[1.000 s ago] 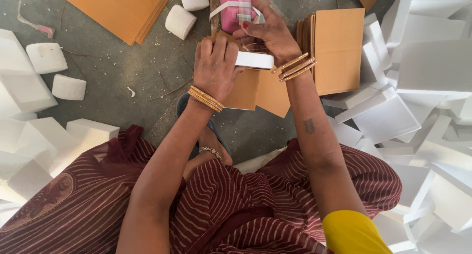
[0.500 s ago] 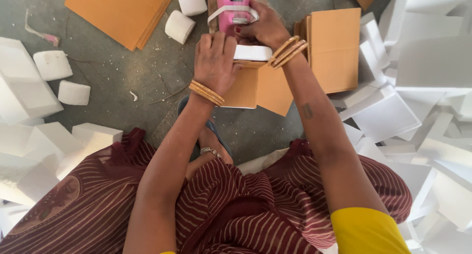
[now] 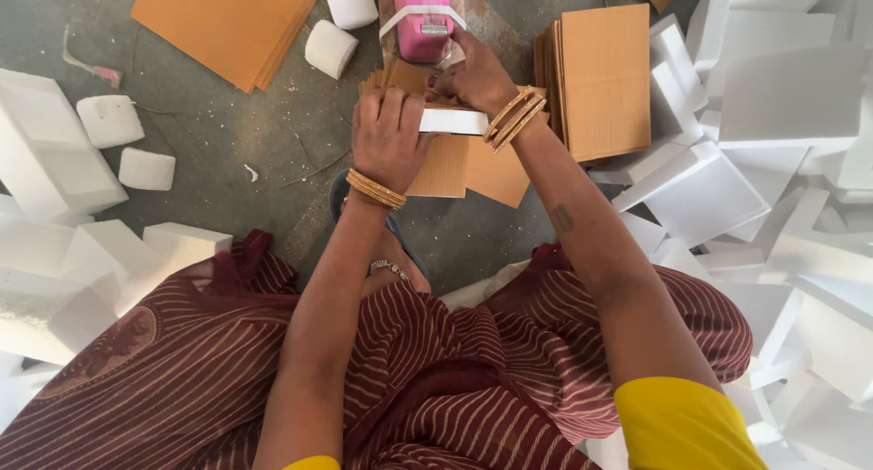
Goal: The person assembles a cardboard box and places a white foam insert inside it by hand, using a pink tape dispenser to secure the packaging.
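The left hand (image 3: 389,141) still clamps the white foam block (image 3: 452,121) against the cardboard sheets (image 3: 455,165). The right hand (image 3: 473,75) has moved up to twelve o'clock, fingers closed at the mouth of the pink tape dispenser (image 3: 424,20). A strip of tape looks about to be drawn.

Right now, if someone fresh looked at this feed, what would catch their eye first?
Probably the pink tape dispenser at top centre, with the right hand at its base. Just below it, the left hand presses on a white foam block lying over brown cardboard sheets. White foam pieces crowd the floor on both sides.
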